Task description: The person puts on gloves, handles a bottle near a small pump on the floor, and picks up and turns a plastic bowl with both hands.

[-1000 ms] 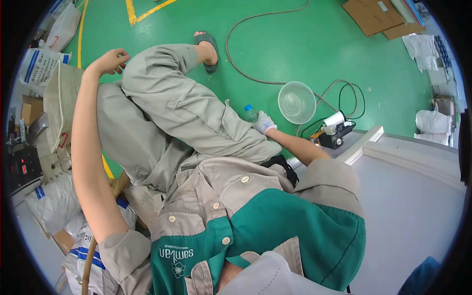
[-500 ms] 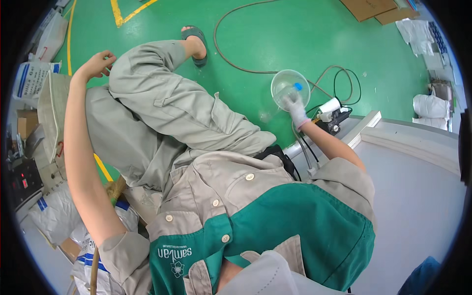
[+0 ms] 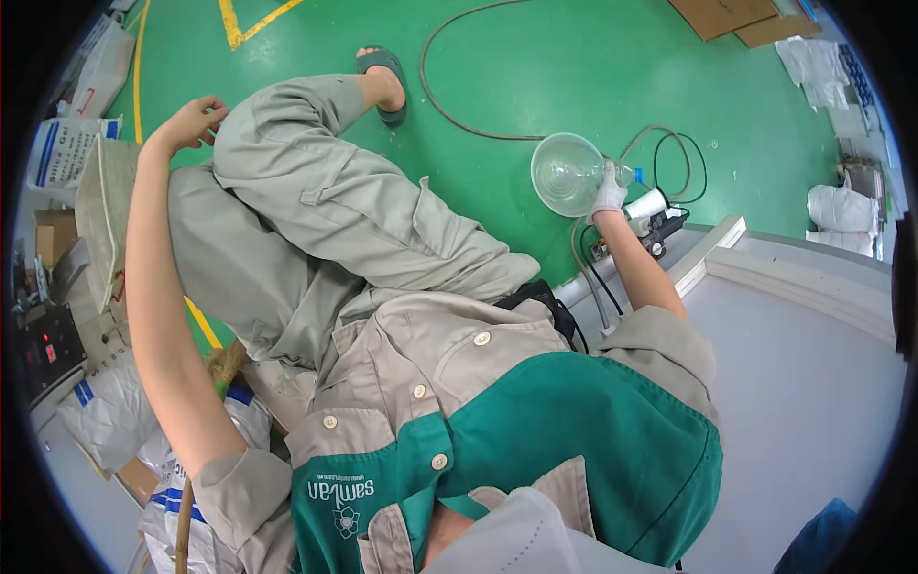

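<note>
My right hand (image 3: 609, 196), in a white glove, is closed around the narrow part of a clear plastic bottle (image 3: 566, 175). The wide round end of this bottle faces up and left, while its blue cap points right, past my fingers. I hold it over the green floor, beside a white cylinder and a dark fitting with cables. My bare left hand (image 3: 194, 122) is at my bent knee with loosely curled, parted fingers and nothing in it. Whether it touches the trousers I cannot tell.
A cable (image 3: 427, 72) loops across the green floor. A pale panel with a raised frame (image 3: 794, 287) lies at the right. White sacks (image 3: 105, 407), a box with red lights (image 3: 48, 349) and a wooden handle (image 3: 185, 526) crowd the left. Cardboard (image 3: 722, 14) lies far right.
My right hand has turned the bottle and shifted slightly right. Its blue cap, earlier seen within the round outline, now sticks out to the right. My left hand has barely moved.
</note>
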The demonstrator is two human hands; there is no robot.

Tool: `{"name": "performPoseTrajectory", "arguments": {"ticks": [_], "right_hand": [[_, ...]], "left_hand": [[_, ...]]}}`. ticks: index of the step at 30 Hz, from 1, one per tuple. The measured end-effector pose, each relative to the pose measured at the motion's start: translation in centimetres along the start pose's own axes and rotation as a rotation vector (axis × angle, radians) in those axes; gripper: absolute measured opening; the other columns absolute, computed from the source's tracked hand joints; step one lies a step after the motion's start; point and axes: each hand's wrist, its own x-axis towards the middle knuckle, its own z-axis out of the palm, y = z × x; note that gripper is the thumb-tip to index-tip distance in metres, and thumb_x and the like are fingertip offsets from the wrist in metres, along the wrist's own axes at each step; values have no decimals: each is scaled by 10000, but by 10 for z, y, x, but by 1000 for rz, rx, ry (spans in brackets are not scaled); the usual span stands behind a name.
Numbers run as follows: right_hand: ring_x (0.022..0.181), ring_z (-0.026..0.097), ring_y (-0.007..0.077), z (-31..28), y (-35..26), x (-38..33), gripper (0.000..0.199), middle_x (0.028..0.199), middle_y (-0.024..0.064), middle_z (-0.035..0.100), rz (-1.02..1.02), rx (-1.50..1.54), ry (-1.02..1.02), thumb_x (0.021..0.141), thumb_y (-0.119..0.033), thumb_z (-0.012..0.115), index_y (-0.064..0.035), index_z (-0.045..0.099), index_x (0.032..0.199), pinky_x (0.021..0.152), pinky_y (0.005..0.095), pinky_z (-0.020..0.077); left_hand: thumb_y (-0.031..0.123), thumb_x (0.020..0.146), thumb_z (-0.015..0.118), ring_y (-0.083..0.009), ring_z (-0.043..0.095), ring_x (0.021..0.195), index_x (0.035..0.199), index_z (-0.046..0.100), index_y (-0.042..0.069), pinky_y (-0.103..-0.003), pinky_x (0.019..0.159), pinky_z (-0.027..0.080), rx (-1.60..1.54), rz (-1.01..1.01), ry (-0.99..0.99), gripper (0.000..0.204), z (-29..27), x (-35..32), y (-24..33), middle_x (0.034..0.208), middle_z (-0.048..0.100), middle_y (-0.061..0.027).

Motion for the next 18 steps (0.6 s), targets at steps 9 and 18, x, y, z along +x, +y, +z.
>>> {"name": "performPoseTrajectory", "arguments": {"ticks": [9, 18], "right_hand": [[953, 565, 219, 13, -31, -49, 649, 1130, 125, 559, -364, -79, -125, 798, -354, 714, 6, 421, 1252, 790, 344, 487], [988, 566, 292, -10, -15, -146, 684, 1083, 178, 558, -666, -801, -1048, 694, -287, 760, -7, 429, 1222, 863, 377, 451]], "left_hand": [[367, 895, 532, -120, 574, 655, 1048, 551, 115, -259, 558, 429, 0, 6, -14, 295, -1, -6, -10, 843, 605, -30], [377, 894, 529, -114, 567, 649, 1041, 559, 120, -247, 555, 426, 28, -7, 22, 297, 1, -12, -12, 826, 615, -19]]}}
